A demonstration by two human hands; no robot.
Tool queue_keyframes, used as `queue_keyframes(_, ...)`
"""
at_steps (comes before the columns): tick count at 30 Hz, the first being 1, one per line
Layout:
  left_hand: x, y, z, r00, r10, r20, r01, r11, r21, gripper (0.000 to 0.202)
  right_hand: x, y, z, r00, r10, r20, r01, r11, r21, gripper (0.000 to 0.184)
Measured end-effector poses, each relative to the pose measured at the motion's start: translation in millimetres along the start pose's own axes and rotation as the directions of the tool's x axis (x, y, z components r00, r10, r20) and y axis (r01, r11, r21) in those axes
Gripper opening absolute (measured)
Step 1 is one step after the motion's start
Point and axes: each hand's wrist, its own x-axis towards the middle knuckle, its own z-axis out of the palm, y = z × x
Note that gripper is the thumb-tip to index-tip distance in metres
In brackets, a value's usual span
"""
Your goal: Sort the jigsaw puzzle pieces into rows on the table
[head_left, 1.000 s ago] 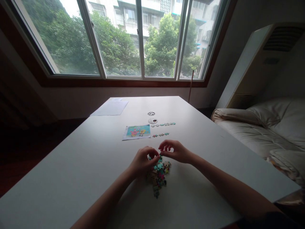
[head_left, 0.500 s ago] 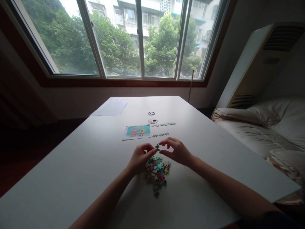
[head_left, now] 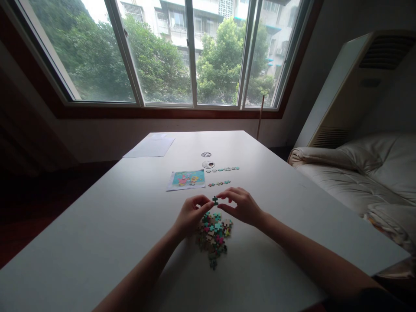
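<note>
A small dark green puzzle piece [head_left: 215, 200] is pinched between the fingertips of my left hand [head_left: 191, 215] and my right hand [head_left: 240, 206], lifted a little above a pile of loose coloured puzzle pieces [head_left: 214, 235] on the white table [head_left: 113, 225]. Both hands have their fingers curled in a pinch. Beyond them lies a cartoon reference picture [head_left: 186, 179], and to its right run two short rows of joined pieces [head_left: 223, 169] [head_left: 219, 183].
Two small round discs [head_left: 207, 164] [head_left: 206, 154] lie behind the picture, and a white sheet of paper [head_left: 150, 147] sits at the table's far left. A cushioned sofa [head_left: 364, 173] stands to the right, windows behind.
Both hands rose from the pile a second ago, bringing up one green piece between them. Since half a second ago they have hardly moved.
</note>
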Motion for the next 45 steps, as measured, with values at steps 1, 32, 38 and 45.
queue_keyframes(1, 0, -1, -0.7, 1.0, 0.006, -0.005, -0.006, 1.0, 0.015, 0.024, 0, 0, -1, 1.0, -0.013, -0.005, 0.013, 1.0, -0.014, 0.02)
queue_keyframes(32, 4, -18, -9.1, 0.999, 0.001, -0.047, 0.01, 0.973, 0.229, 0.023, 4, 29, -27, 0.975, -0.009, -0.22, -0.011, 0.996, -0.086, 0.019)
queue_keyframes(38, 4, -18, -8.1, 0.999, 0.014, -0.042, -0.003, 0.972, 0.234, 0.022, 4, 30, -26, 0.976, -0.008, -0.216, -0.013, 0.995, -0.095, 0.02)
queue_keyframes(45, 3, -17, -7.3, 0.999, 0.023, -0.038, -0.013, 0.971, 0.239, 0.022, 4, 31, -26, 0.977, -0.018, -0.214, -0.005, 0.994, -0.107, 0.019)
